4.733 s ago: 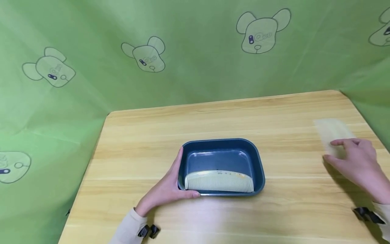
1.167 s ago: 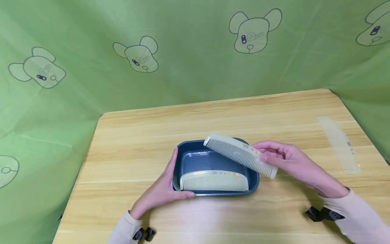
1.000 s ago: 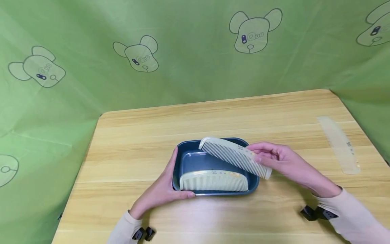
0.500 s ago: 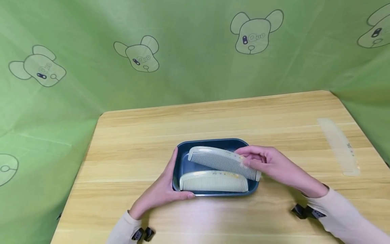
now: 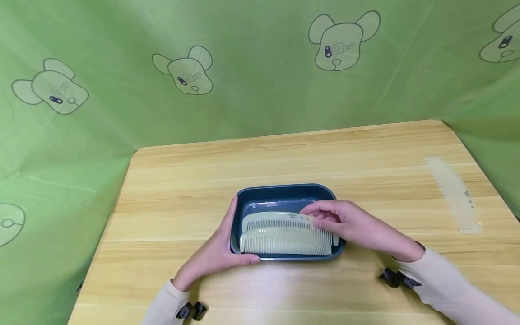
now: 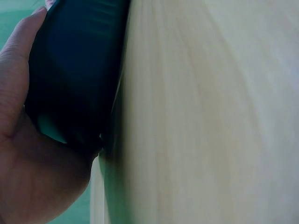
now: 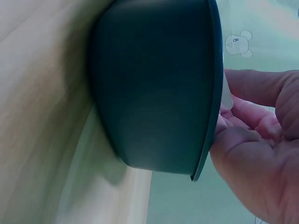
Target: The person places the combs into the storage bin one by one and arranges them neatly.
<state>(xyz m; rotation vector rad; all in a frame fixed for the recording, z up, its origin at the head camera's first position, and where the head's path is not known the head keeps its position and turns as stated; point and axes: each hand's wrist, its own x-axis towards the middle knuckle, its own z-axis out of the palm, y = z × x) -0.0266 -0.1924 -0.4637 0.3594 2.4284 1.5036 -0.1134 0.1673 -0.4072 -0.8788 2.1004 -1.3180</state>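
Observation:
A dark blue rectangular tray (image 5: 284,192) stands on the table, and my left hand (image 5: 219,250) holds its left front corner, thumb along the front rim and fingers along the left side. Along the front of the tray rests one pale, translucent comb (image 5: 286,243), teeth facing me. Just behind it is a second comb (image 5: 268,218), low inside the tray; my right hand (image 5: 343,221) pinches its right end between thumb and fingers. In the right wrist view the tray's outer wall (image 7: 154,88) hides most of that comb.
A third pale comb (image 5: 454,196) lies flat near the right edge of the wooden table (image 5: 183,180). Green cloth (image 5: 260,104) printed with bear heads hangs behind and at the sides.
My right hand has brought the second comb from the right of the table, then left and down into the tray, levelling it behind the first. My left hand has stayed on the tray.

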